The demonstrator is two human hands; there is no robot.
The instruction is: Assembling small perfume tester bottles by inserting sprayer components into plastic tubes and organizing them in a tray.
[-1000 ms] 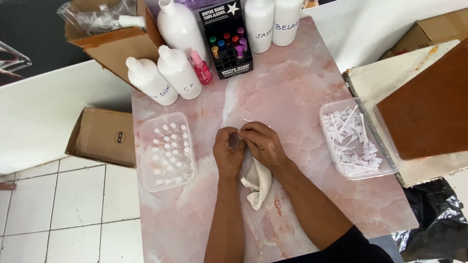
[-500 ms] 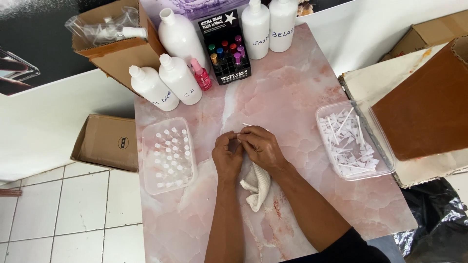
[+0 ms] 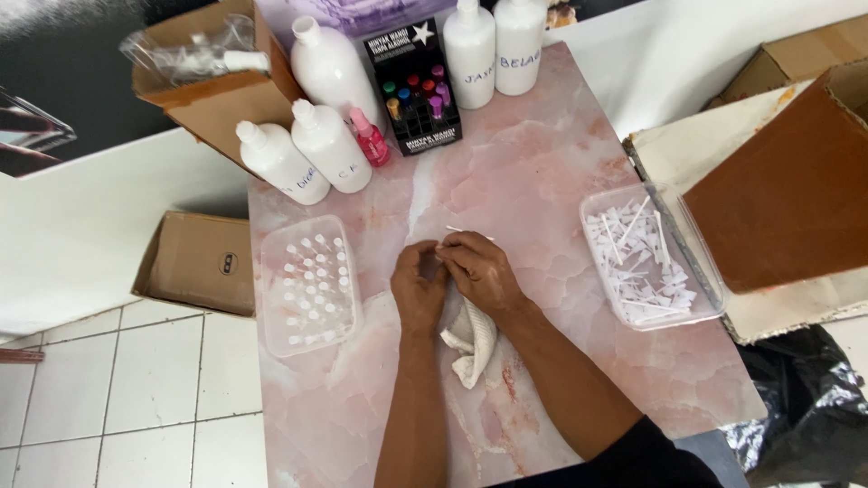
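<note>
thin white stick [image 3: 468, 232] pinched between both closed hands, left hand [image 3: 418, 287], right hand [image 3: 479, 271], between two clear tubs.

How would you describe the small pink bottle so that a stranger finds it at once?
Start at the pink marble table and look to its far left corner, where white bottles stand. The small pink bottle stands between them and the black display box; it alone is pink and the shortest.

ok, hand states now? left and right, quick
Left hand: fingers curled, pinching a small item against the right hand; what it is cannot be told.
Right hand: closed on a thin white stick, over a white cloth.
</note>
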